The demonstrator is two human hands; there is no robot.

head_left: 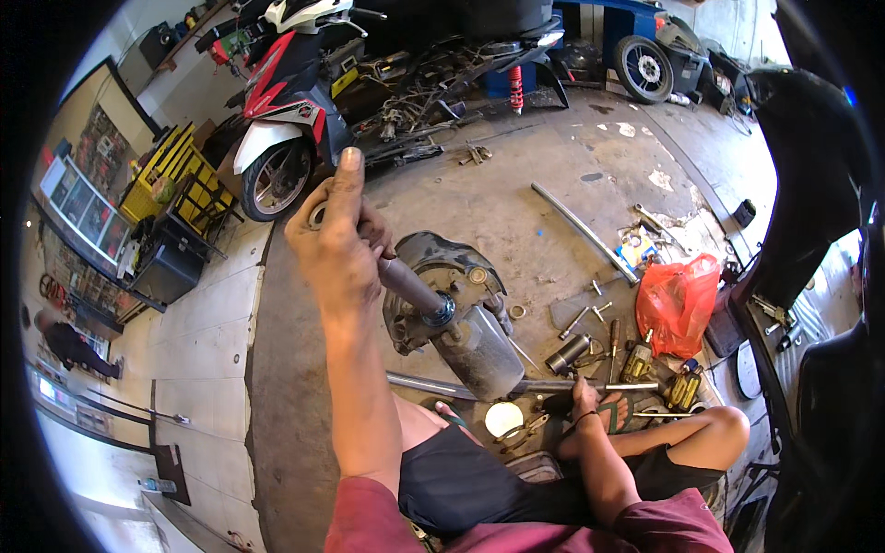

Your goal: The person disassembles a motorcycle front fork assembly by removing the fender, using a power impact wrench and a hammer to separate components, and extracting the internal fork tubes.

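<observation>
Dark-grey boxy metal assembly (481,350): between left hand (339,241) and right hand (584,396). Crumpled red plastic bag (678,304): forward-right of right hand. Red-and-white motor scooter (297,103): beyond left hand.

The left hand (337,238) partly hides the tube (412,286).

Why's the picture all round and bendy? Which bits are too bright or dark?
Head view: the fisheye lens makes a round picture with black corners and bends the white tiles at left; head view again: the floor at upper right looks glaringly pale, while behind the scooter it's shadowy; the left hand looks fairly clear.
</observation>
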